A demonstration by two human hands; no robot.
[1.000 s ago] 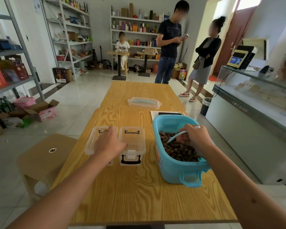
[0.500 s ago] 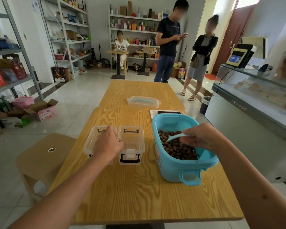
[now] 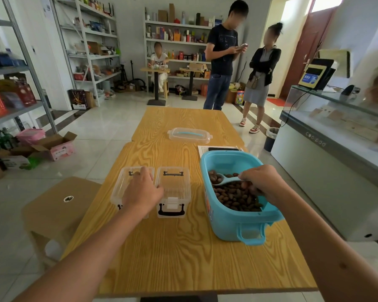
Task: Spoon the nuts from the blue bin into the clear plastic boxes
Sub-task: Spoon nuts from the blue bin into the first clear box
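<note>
The blue bin (image 3: 231, 225) stands at the right of the wooden table (image 3: 183, 258), holding brown nuts (image 3: 234, 197). My right hand (image 3: 264, 184) reaches into it and pinches the handle of a pale blue spoon (image 3: 225, 179), whose bowl lies on the nuts. Two clear plastic boxes with lids and black handles sit side by side to the left. My left hand (image 3: 142, 190) rests on top of the left box (image 3: 123, 184), fingers curled over its lid edge next to the right box (image 3: 175, 188).
A clear lid with a blue handle (image 3: 189, 135) lies farther back on the table. A notepad and phone (image 3: 222, 148) lie behind the bin. A wooden stool (image 3: 57, 205) stands left of the table, a glass counter (image 3: 336, 149) to the right. Two people stand beyond the table.
My right hand has shifted inside the bin and lowered the spoon's bowl onto the nuts. My left hand stays on the left box.
</note>
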